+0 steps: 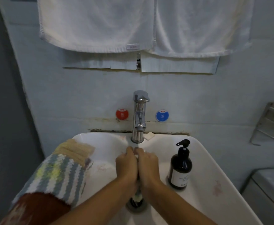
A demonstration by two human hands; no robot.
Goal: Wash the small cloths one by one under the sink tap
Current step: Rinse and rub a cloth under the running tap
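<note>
1. Cloth [137, 194] is mid-wash under the tap [139, 117], over the sink [214, 168] drain, gripped by both the left hand [126, 166] and right hand [147, 166].
2. Cloths [58, 172] on the sink's left edge probably still wait.

We've got both forearms reaching in from the bottom edge, converging toward the middle. Our left hand [126, 164] and right hand [146, 166] are pressed side by side, backs up, knuckles toward us. Fingers on both curl forward and down, squeezing a bit of cloth [137, 194] caught between the palms, wrists nearly touching.
</note>
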